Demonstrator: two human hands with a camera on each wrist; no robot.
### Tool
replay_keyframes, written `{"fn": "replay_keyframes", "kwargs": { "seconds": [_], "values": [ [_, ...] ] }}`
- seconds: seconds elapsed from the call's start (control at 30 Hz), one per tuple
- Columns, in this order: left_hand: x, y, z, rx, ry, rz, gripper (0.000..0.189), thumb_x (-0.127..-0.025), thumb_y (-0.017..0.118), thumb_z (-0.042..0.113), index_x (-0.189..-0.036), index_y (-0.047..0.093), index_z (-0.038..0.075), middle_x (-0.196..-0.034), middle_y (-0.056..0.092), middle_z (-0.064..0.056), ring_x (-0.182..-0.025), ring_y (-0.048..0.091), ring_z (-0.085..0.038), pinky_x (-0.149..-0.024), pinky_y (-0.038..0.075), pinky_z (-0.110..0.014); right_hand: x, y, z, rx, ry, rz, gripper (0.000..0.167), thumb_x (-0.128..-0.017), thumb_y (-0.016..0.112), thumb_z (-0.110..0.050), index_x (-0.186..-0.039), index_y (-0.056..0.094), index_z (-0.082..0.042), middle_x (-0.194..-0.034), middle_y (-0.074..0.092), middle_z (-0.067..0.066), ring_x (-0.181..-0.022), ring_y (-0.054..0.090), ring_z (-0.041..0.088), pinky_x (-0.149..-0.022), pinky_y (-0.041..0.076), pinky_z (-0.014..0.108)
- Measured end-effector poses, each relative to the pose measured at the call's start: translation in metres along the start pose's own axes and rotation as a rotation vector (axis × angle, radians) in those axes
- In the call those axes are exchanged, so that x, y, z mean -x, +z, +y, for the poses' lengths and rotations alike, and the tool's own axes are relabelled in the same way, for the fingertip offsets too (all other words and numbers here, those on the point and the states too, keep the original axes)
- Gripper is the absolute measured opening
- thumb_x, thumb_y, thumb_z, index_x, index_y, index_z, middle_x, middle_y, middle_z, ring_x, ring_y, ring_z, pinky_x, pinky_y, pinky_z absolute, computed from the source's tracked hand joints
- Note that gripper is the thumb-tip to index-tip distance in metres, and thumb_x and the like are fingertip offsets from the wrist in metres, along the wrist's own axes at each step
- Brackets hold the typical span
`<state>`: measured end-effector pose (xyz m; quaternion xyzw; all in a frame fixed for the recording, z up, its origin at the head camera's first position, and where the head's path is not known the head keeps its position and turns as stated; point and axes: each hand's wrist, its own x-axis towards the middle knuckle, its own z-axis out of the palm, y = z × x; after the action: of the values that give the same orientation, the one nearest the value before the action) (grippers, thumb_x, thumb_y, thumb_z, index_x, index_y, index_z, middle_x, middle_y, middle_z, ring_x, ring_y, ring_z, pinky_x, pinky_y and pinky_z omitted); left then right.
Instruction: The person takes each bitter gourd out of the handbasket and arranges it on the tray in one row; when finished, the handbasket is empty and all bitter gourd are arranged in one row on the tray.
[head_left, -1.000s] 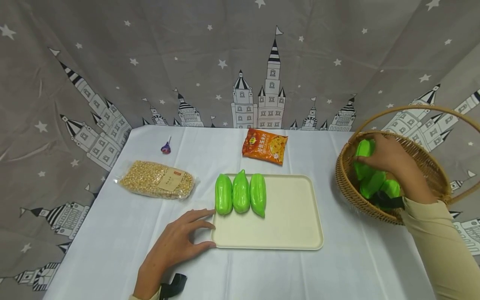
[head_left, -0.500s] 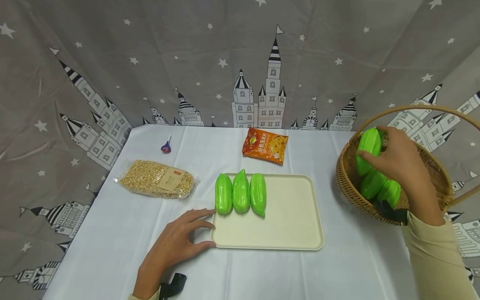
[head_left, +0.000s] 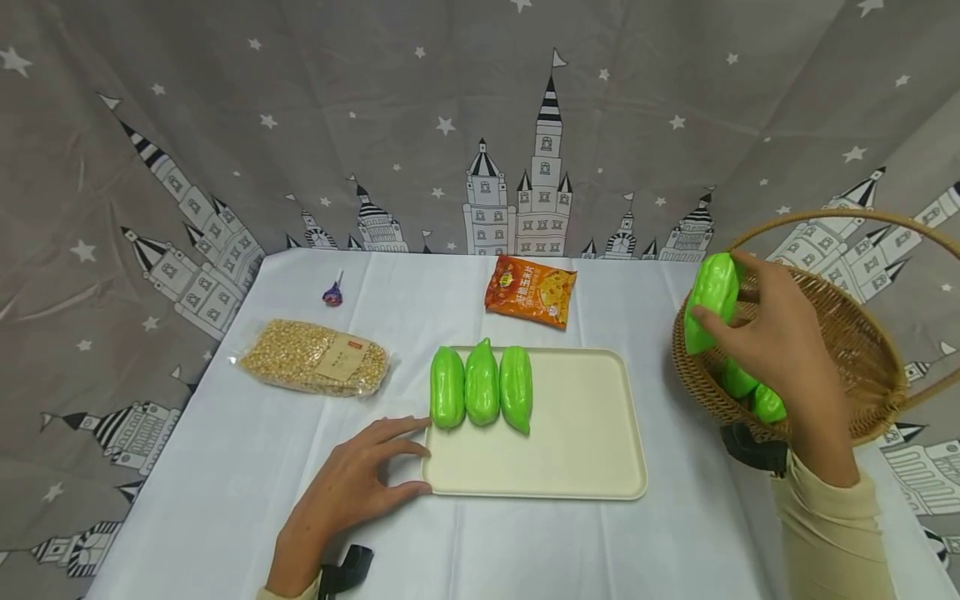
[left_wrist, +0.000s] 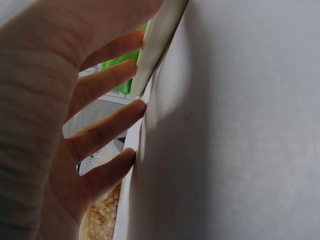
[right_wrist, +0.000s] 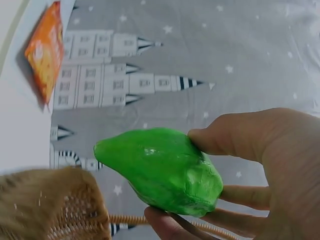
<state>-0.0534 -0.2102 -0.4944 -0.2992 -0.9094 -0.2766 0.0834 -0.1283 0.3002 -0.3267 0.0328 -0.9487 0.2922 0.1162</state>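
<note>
My right hand (head_left: 783,337) grips a glossy green, ridged artificial fruit (head_left: 712,296) between thumb and fingers, above the left rim of a wicker basket (head_left: 862,342). In the right wrist view the fruit (right_wrist: 160,170) tapers to a blunt tip pointing away from the palm. More green fruits (head_left: 768,404) lie in the basket, partly hidden by the hand. Three similar fruits (head_left: 482,387) stand side by side on the left of a cream tray (head_left: 577,442). My left hand (head_left: 356,475), fingers spread, rests its fingertips at the tray's left edge.
A bag of corn kernels (head_left: 307,358) lies left of the tray, with a small lollipop (head_left: 332,293) behind it. An orange snack packet (head_left: 529,292) lies behind the tray. The basket's tall handle (head_left: 847,215) arches over it. A grey castle-print curtain (head_left: 360,108) hangs behind.
My right hand has lifted a green fruit from inside the basket and moved it left to above the rim. The left hand and tray have stayed put.
</note>
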Motion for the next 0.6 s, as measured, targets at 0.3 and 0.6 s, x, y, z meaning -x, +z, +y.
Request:
{"fn": "replay_keyframes", "kwargs": {
  "seconds": [0.3, 0.6],
  "values": [
    [0.001, 0.000, 0.000, -0.001, -0.002, 0.000, 0.042, -0.073, 0.100, 0.042, -0.107, 0.082, 0.027, -0.145, 0.068, 0.006, -0.134, 0.065, -0.024, -0.123, 0.038, -0.027, 0.008, 0.027, -0.019, -0.050, -0.083, 0.010, 0.087, -0.090, 0.088, -0.017, -0.159, 0.041, 0.006, -0.149, 0.049, 0.036, -0.120, 0.061, 0.052, -0.095, 0.055, 0.042],
    [0.001, -0.003, 0.001, -0.007, -0.022, -0.023, 0.043, -0.073, 0.100, 0.044, -0.109, 0.081, 0.028, -0.146, 0.067, 0.006, -0.136, 0.064, -0.022, -0.115, 0.050, -0.043, 0.012, 0.055, -0.034, -0.075, -0.101, -0.075, 0.086, -0.091, 0.088, -0.021, -0.159, 0.043, 0.004, -0.148, 0.051, 0.033, -0.114, 0.068, 0.051, -0.082, 0.064, 0.053]
  ]
}}
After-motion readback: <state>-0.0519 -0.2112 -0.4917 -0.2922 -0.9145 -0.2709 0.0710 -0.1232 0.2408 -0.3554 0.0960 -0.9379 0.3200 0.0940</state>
